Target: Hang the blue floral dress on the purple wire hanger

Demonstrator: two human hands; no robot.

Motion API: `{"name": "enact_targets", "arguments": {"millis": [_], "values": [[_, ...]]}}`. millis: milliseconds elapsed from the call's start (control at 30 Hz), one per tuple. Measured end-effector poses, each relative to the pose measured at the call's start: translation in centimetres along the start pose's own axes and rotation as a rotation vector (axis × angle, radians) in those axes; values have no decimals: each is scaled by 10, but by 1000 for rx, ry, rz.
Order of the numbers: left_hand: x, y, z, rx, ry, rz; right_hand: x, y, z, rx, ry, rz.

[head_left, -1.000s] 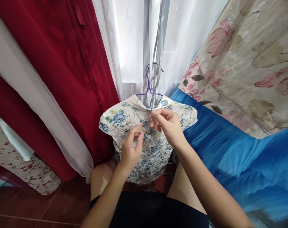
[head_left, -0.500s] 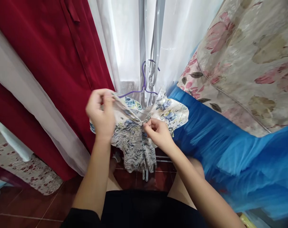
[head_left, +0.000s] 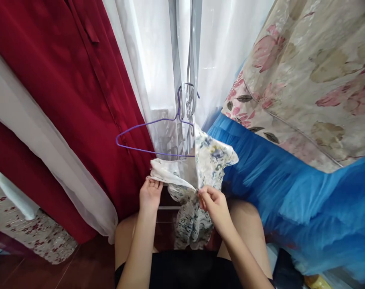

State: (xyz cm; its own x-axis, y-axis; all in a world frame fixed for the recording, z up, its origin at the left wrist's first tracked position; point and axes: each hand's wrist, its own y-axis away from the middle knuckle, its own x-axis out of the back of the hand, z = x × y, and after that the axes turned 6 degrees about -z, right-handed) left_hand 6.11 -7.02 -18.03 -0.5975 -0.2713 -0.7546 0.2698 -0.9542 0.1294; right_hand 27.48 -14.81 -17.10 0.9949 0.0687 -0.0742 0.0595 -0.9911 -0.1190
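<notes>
A small white dress with blue flowers (head_left: 208, 160) hangs half off a purple wire hanger (head_left: 146, 138), whose left arm is bare. The hanger's hook sits on a metal stand (head_left: 190, 60). My left hand (head_left: 150, 193) grips the dress's left shoulder, pulled down below the hanger. My right hand (head_left: 214, 204) pinches the fabric near the neckline, just right of the left hand. The right shoulder of the dress still drapes over the hanger's right side.
A dark red garment (head_left: 65, 92) hangs at the left, white sheer fabric (head_left: 149, 60) behind the stand. Blue tulle (head_left: 290, 188) and a floral cover (head_left: 305, 80) fill the right. My bare knees and black shorts (head_left: 188, 273) are below, over a reddish tiled floor (head_left: 86, 269).
The left shoulder of the dress has come off the hanger, leaving its left arm bare. Both hands have dropped lower with the fabric.
</notes>
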Motion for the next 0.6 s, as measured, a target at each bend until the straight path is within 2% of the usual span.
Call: {"name": "enact_targets", "arguments": {"millis": [100,200,267,333,433,500,533,600], "values": [[-8,30,-23,46,3,-55,23,25,29,-80,76,106],[-34,64,-35,-38,-232,-285,38,36,32,-72,289,110],[-57,86,-37,-105,-502,-488,39,34,16,-15,354,2],[-79,102,-35,-172,-725,-678,35,28,-8,27,301,-171],[-98,110,-23,-323,-937,-836,30,22,-44,-35,99,-399],[-96,109,-15,-336,-1002,-922,34,22,-64,-111,3,-495],[-91,109,-13,-276,-987,-993,39,23,-73,-135,-12,-529],[-74,110,-13,-69,-910,-1158,54,25,-89,-142,5,-541]]}}
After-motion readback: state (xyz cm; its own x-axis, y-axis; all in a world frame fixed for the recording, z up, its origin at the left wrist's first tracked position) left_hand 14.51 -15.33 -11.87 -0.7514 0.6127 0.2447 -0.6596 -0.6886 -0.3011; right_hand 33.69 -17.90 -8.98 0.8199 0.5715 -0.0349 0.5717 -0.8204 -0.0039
